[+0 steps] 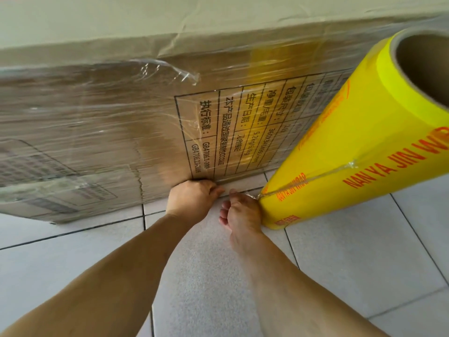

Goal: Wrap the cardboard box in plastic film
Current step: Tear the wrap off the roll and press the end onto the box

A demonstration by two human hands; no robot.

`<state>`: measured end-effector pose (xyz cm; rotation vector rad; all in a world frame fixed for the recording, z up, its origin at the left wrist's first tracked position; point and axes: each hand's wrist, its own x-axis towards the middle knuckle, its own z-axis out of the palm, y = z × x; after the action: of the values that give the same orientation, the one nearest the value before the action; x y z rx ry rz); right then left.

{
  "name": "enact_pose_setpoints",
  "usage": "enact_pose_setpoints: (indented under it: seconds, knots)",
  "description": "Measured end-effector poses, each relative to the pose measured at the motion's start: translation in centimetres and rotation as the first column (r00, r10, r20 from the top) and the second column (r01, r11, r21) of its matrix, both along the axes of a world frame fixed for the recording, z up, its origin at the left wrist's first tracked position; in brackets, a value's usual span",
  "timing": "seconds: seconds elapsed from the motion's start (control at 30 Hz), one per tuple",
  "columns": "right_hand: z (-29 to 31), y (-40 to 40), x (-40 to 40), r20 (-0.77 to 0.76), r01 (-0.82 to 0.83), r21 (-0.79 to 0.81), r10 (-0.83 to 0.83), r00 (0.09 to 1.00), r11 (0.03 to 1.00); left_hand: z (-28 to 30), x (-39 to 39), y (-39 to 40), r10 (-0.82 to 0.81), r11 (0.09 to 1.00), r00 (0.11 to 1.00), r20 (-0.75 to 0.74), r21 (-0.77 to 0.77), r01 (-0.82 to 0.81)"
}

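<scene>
With the cardboard box [102, 132] on the tiled floor [340, 263] already sheathed, the left hand [192, 198] pins film at its lower edge while the right hand [243, 212] pinches the taut plastic film [303, 178] off the yellow roll [352, 147], likely readying a tear.

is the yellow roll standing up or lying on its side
Standing, leaning a little. The yellow roll has its lower end on the tiled floor and its hollow core's open end faces up.

A floor of big white tiles [352, 259] with thin dark lines between them is filling the bottom of the frame.
</scene>
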<state>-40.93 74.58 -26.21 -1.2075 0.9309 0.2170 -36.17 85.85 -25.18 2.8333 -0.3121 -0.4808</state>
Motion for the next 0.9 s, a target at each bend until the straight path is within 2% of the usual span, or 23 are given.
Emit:
enact_pose_setpoints:
  seconds: [0.1,0.17,0.23,0.37,0.47,0.57,0.67,0.77,0.9]
  knots:
    - [-0.1,0.3,-0.1,-0.023,0.017,0.062,-0.015,1.000,0.998,0.2,-0.2,-0.2,0.122,0.983,0.989,-0.081,-0.131,-0.131]
    - [0.3,0.9,0.1,-0.094,0.049,0.123,-0.037,0.995,0.991,0.4,-0.6,0.0,0.234,0.912,0.958,-0.163,-0.304,-0.275]
    - [0.6,1.5,0.2,-0.122,0.047,0.157,-0.028,0.992,0.986,1.1,-1.2,0.8,0.275,0.880,0.951,-0.142,-0.361,-0.308]
    - [1.2,3.8,0.3,-0.047,-0.022,0.223,0.033,0.998,0.975,3.6,-1.6,2.8,0.268,0.949,0.963,0.040,-0.183,-0.256]
    - [1.4,5.4,0.7,0.008,-0.038,0.300,0.037,0.999,0.953,5.3,-1.2,2.7,0.324,0.935,0.946,-0.023,-0.144,-0.324]
    - [2.3,6.1,1.5,-0.068,0.030,0.409,-0.002,0.998,0.912,6.2,-1.0,2.2,0.375,0.922,0.927,-0.034,-0.094,-0.376]
    - [2.4,7.0,1.9,-0.116,0.055,0.440,-0.004,0.993,0.896,7.4,-0.8,2.1,0.368,0.929,0.930,-0.011,-0.033,-0.369]
    - [2.4,8.7,1.5,-0.138,0.146,0.497,-0.088,0.986,0.855,9.3,-1.2,2.2,0.347,0.937,0.937,0.038,0.024,-0.348]
    - [4.3,10.8,1.9,-0.027,0.225,0.581,-0.258,0.966,0.782,10.9,-1.7,3.1,0.295,0.948,0.943,0.151,0.072,-0.309]
